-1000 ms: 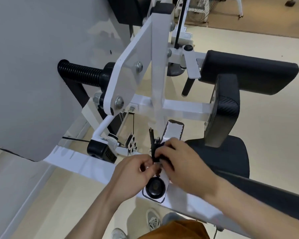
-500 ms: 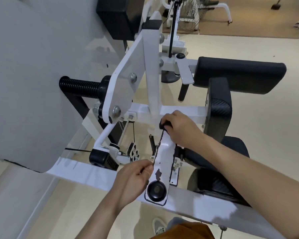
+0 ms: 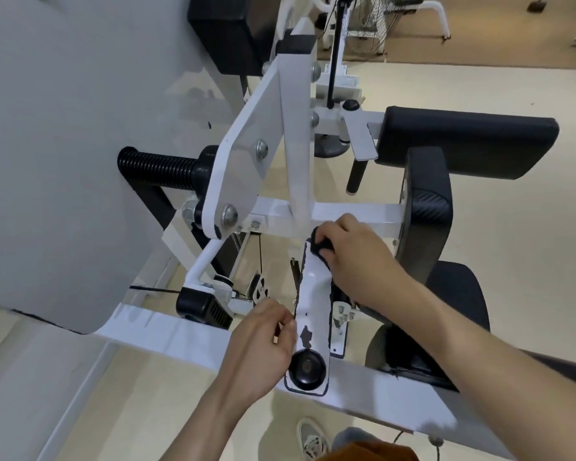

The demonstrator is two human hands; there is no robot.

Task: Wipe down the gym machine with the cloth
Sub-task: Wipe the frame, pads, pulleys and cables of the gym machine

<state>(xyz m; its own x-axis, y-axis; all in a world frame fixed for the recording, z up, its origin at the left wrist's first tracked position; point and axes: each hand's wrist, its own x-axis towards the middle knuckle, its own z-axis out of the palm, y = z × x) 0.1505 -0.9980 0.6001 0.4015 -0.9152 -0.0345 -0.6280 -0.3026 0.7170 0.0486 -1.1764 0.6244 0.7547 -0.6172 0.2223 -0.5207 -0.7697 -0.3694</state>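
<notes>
A white gym machine [image 3: 356, 212] with black pads fills the view. A narrow white plate [image 3: 313, 294] with a black edge runs from a black round cap [image 3: 307, 369] up toward the cross bar. My right hand [image 3: 353, 257] is shut on a small black cloth [image 3: 318, 246] and presses it against the upper end of that plate. My left hand [image 3: 263, 341] rests with curled fingers against the plate's lower left edge, beside the cap; nothing shows in it.
A large grey panel [image 3: 64, 144] stands at the left. A black ribbed handle [image 3: 160, 168] sticks out of the pivot plate. Black pads [image 3: 463, 141] and a seat [image 3: 456, 294] lie at the right. My shoe [image 3: 311, 439] is on the beige floor below.
My right hand has slid the cloth from beside my left hand, near the cap, up the plate to its upper end. My left hand has stayed at the lower end.
</notes>
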